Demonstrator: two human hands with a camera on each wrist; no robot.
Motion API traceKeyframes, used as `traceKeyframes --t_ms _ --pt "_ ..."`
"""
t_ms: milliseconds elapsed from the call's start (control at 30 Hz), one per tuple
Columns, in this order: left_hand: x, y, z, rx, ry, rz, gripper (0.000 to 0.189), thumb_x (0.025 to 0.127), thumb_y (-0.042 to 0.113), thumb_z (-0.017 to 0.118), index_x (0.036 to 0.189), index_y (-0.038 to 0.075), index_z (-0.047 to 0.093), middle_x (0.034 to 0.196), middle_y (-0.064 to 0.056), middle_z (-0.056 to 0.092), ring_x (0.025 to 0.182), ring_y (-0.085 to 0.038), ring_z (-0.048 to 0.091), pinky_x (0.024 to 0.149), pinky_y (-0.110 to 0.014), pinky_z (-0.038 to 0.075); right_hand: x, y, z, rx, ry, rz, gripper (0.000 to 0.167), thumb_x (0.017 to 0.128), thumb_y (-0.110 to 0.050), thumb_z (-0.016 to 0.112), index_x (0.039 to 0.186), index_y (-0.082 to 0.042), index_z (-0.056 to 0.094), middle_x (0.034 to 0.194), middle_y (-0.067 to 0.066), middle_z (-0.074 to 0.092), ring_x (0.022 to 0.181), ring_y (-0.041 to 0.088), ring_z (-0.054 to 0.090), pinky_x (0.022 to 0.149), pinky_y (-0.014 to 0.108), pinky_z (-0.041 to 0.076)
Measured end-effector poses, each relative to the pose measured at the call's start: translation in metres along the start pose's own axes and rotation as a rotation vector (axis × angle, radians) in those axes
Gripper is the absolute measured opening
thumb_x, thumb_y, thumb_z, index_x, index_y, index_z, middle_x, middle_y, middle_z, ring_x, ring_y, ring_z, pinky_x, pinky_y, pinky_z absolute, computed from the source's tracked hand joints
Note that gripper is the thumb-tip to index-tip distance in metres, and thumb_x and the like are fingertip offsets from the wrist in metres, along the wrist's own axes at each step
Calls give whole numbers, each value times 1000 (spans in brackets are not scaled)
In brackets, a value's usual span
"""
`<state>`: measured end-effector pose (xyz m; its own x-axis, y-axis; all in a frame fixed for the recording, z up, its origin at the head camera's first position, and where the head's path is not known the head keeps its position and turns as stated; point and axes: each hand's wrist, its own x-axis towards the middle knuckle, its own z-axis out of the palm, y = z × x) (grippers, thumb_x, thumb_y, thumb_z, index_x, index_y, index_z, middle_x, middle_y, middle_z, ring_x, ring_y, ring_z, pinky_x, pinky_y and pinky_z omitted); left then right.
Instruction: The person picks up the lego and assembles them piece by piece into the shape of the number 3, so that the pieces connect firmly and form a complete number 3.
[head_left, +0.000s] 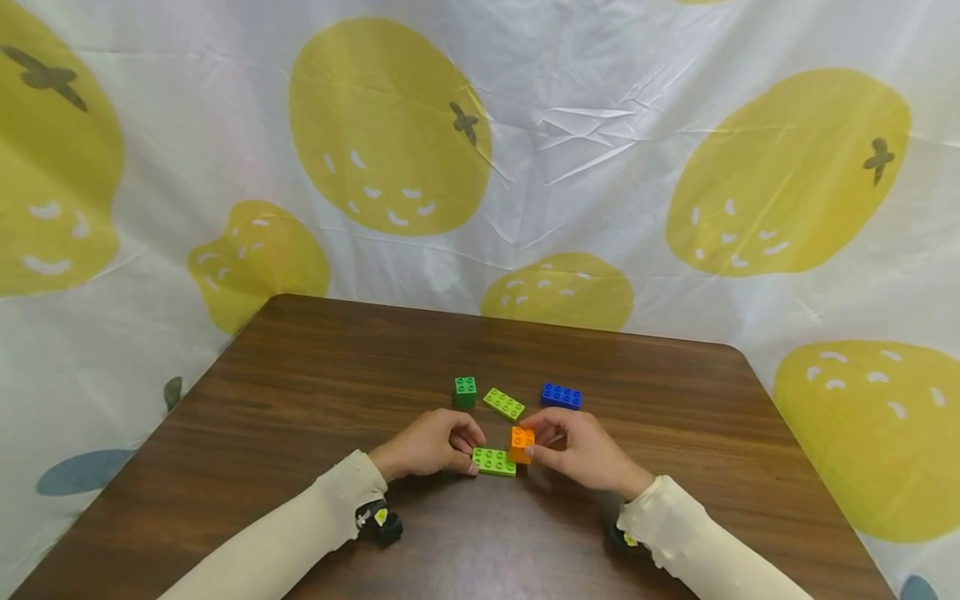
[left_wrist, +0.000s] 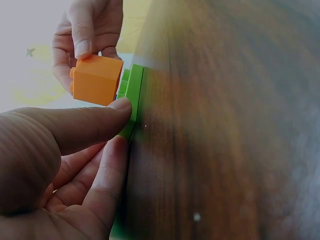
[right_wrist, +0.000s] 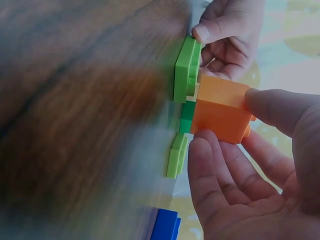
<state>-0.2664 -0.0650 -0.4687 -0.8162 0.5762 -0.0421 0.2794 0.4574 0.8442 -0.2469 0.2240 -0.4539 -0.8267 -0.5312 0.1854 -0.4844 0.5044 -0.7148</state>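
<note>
A flat lime-green toy brick (head_left: 492,462) lies on the table, its studs facing up. My left hand (head_left: 432,444) pinches its left end between thumb and fingers, seen close up in the left wrist view. In my right hand (head_left: 587,447) is an orange two-by-two brick (head_left: 521,445), gripped by thumb and fingers. The orange brick is held over the right end of the lime-green one, studs up. The left wrist view shows a narrow gap between the orange brick (left_wrist: 97,80) and the green studs; in the right wrist view I cannot tell whether they touch.
Behind the hands stand a dark green two-by-two brick (head_left: 465,392), a second flat lime-green brick (head_left: 504,403) lying at a slant, and a blue brick (head_left: 561,396). All rest on the brown wooden table (head_left: 360,367). A fruit-patterned curtain (head_left: 570,208) hangs behind it.
</note>
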Motion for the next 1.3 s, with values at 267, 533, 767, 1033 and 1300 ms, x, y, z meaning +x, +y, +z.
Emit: traceKeyframes --t_ms 267,533,767,1033,1300 --pt "0 0 0 -20 1 -11 33 81 8 91 109 8 74 103 -1 74 91 -12 69 83 -25 59 0 -3 2 8 -18 7 31 96 -20 79 125 -10 73 105 4 77 90 12 72 78 27 62" --pt "0 -1 0 -19 2 -17 33 81 8 91 109 8 74 103 0 74 91 -12 69 83 -26 59 1 -4 5 17 -13 6 30 97 -21 78 125 -10 73 103 3 77 89 13 73 78 26 62" --pt "0 -1 0 -25 1 -19 33 81 8 91 109 8 74 103 0 74 91 -12 69 83 -27 59 2 -4 7 31 -13 -4 31 96 -20 80 124 -8 73 104 4 77 90 14 72 78 25 62" --pt "0 -2 0 -23 0 -18 32 81 9 91 109 8 74 102 -1 74 91 -13 69 84 -28 60 2 -8 10 29 -15 -25 31 95 -21 81 123 -9 73 105 4 77 90 15 73 79 26 62" --pt "0 -1 0 -21 3 -21 33 81 9 91 109 8 74 103 -1 74 91 -13 70 84 -29 61 2 -10 13 17 -19 -37 31 94 -21 82 123 -12 74 108 3 76 92 14 72 81 26 60"
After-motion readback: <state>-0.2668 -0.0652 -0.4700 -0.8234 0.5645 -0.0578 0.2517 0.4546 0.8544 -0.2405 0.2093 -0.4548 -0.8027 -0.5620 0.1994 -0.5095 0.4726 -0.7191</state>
